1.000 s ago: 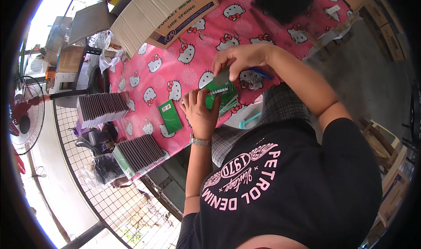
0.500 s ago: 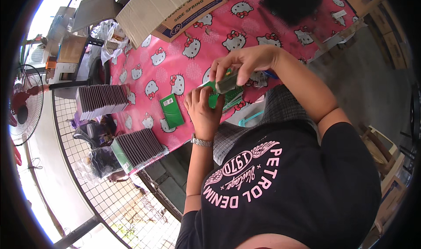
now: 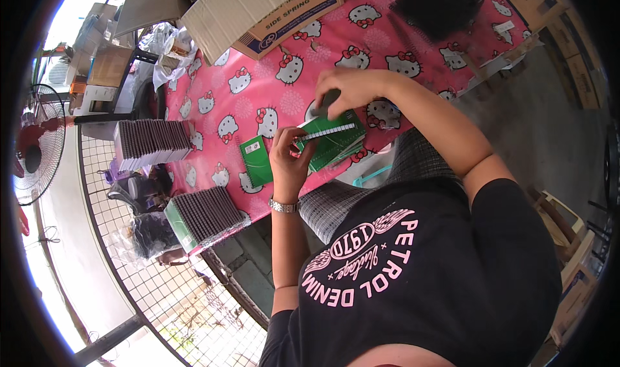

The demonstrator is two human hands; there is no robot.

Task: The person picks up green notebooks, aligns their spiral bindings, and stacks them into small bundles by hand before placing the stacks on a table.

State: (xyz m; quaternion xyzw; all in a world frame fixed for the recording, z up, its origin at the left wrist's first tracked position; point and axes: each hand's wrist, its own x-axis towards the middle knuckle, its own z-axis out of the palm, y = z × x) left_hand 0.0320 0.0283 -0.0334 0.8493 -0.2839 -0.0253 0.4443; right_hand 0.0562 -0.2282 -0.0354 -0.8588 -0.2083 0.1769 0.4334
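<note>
My left hand (image 3: 290, 152) is closed, thumb against fingers, on a narrow white strip with dark marks (image 3: 330, 132). That strip crosses the top of several green notebooks (image 3: 339, 150) stacked at the table's near edge. Above the stack, my right hand (image 3: 356, 88) curls its fingers round a small dark object (image 3: 330, 101), whose kind is unclear. Left of my left hand, a single green spiral notebook (image 3: 257, 161) lies flat on the pink tablecloth (image 3: 242, 105).
Two rows of spiral-bound notebooks stand at the left: one farther back (image 3: 152, 142), one by the near edge (image 3: 205, 217). A cardboard box (image 3: 278, 18) and a black heap of what look like spirals (image 3: 436, 8) sit at the back. A fan (image 3: 39, 144) stands far left.
My right hand has lifted slightly away from the stack with the dark object. The white strip now shows between my hands, and my left hand has shifted a little.
</note>
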